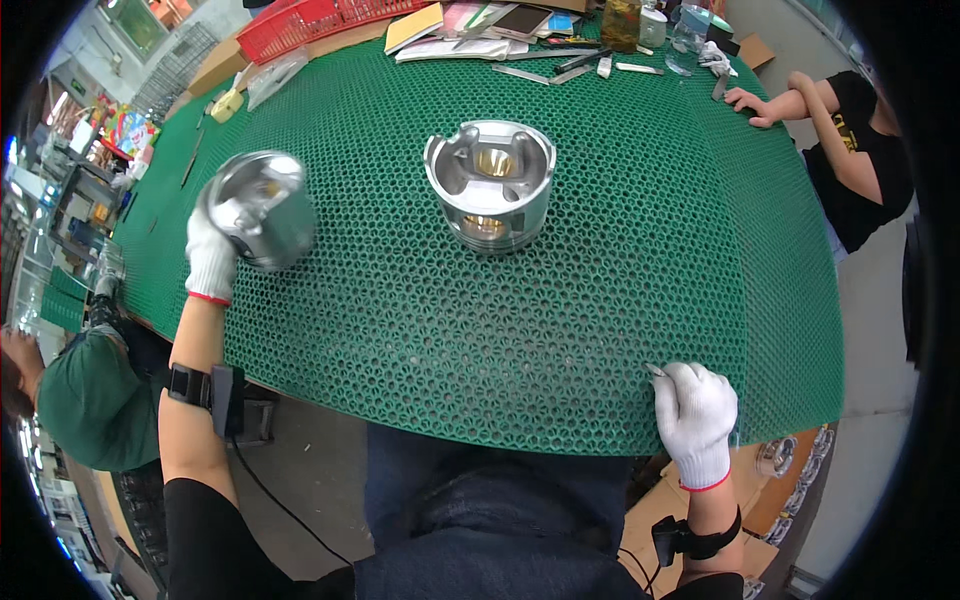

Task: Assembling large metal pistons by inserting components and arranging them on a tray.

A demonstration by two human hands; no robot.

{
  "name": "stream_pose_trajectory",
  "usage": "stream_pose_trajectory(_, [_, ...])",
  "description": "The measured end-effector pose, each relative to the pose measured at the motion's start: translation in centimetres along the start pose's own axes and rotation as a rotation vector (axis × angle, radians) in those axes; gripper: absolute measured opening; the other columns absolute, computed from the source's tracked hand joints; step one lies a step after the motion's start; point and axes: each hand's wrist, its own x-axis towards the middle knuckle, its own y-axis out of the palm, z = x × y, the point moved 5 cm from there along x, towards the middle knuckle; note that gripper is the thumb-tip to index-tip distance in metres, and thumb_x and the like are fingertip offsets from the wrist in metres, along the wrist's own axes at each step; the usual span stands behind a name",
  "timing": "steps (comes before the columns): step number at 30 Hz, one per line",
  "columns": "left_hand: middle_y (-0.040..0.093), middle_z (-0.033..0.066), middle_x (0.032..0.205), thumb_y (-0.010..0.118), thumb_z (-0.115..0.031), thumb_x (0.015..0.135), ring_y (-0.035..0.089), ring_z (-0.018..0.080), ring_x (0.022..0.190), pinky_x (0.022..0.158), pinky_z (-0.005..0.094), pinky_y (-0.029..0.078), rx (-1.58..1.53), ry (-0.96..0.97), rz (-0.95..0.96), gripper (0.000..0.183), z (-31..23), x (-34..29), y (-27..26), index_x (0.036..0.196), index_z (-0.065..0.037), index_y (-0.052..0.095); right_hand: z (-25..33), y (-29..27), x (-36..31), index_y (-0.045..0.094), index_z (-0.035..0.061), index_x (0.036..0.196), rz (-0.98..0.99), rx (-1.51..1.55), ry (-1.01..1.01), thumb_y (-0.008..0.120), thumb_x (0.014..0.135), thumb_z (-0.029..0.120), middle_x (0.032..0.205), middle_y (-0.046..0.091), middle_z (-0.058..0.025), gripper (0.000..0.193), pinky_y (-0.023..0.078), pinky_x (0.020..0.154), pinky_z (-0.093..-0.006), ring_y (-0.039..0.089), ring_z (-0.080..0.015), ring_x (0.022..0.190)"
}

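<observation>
The left hand [212, 245], in a white glove with a red cuff edge, holds a blurred metal piston [262, 215] by its outer left side. Its grip is wide, spread around the wall; the fingertips are partly hidden, so I cannot tell how firmly they press. This piston leans over the left part of the worktop [560, 330], which has a green surface patterned with small holes; whether its base touches there is unclear.

A second piston [490, 195] stands upright near the middle of the worktop, well apart from both hands. Its open, notched end faces up, and gold-coloured round holes show in its wall.

The right hand [697, 412], gloved the same way, is near the front edge at the right. Its grip is narrow, curled around a small metal piece [655, 370] whose tip sticks out beyond the thumb; the rest is hidden.

Along the far edge are a red basket [300, 35], a pile of papers [475, 25] and a jar of amber liquid [621, 25]. At the far right, a co-worker's hand [752, 105] rests on the edge.
</observation>
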Motion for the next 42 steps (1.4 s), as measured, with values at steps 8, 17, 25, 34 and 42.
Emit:
stream_pose_trajectory(8, [0.052, 0.0193, 0.139, 0.072, 0.007, 0.069, 0.050, 0.0325, 0.130, 0.109, 0.0422, 0.040, 0.592, 0.532, 0.048, 0.077, -8.2, -7.2, 5.2, 0.140, -0.002, 0.045, 0.0, 1.0, 0.5, 0.063, 0.0090, 0.082, 0.033, -0.036, 0.004, 0.070, 0.077, 0.013, 0.068, 0.057, -0.0085, 0.009, 0.043, 0.057, -0.0396, 0.057, -0.0294, 0.059])
stream_pose_trajectory(17, [0.066, 0.0169, 0.087, 0.059, -0.013, 0.084, 0.066, 0.0379, 0.076, 0.069, 0.0472, 0.053, 0.836, 0.834, 0.572, 0.026, -17.1, -11.4, 22.8, 0.109, -0.009, 0.059, -0.4, 0.9, 0.0, 0.065, 0.0092, 0.089, -0.071, 0.042, -0.052, 0.068, 0.080, 0.011, 0.073, 0.061, -0.0094, 0.010, 0.045, 0.061, -0.0389, 0.060, -0.0304, 0.065])
stream_pose_trajectory(25, [0.072, 0.0121, 0.100, 0.056, 0.012, 0.078, 0.068, 0.0179, 0.093, 0.078, 0.0317, 0.056, -0.113, -0.212, 0.387, 0.038, -8.8, -20.5, 10.9, 0.114, 0.001, 0.060, -1.2, 0.8, -0.9, 0.067, 0.0068, 0.089, -0.108, 0.042, -0.055, 0.066, 0.082, 0.006, 0.078, 0.065, -0.0110, 0.007, 0.047, 0.064, -0.0370, 0.062, -0.0296, 0.067])
stream_pose_trajectory(34, [0.072, 0.0110, 0.101, 0.075, -0.002, 0.081, 0.071, 0.0176, 0.089, 0.075, 0.0279, 0.056, -0.099, 0.200, 0.094, 0.036, -3.2, -27.1, 6.7, 0.113, 0.001, 0.058, -1.5, 2.0, -0.5, 0.066, 0.0038, 0.096, -0.039, -0.028, -0.052, 0.060, 0.088, 0.006, 0.086, 0.067, -0.0131, 0.011, 0.048, 0.069, -0.0370, 0.064, -0.0307, 0.075])
stream_pose_trajectory(42, [0.067, 0.0120, 0.105, 0.077, -0.008, 0.069, 0.067, 0.0271, 0.097, 0.084, 0.0384, 0.054, 0.225, 0.569, 0.389, 0.035, -11.7, -23.8, 7.0, 0.102, -0.005, 0.065, -1.7, 2.1, -0.9, 0.065, -0.0016, 0.099, -0.014, -0.060, -0.019, 0.056, 0.091, 0.006, 0.085, 0.066, -0.0175, 0.014, 0.051, 0.069, -0.0385, 0.066, -0.0329, 0.076])
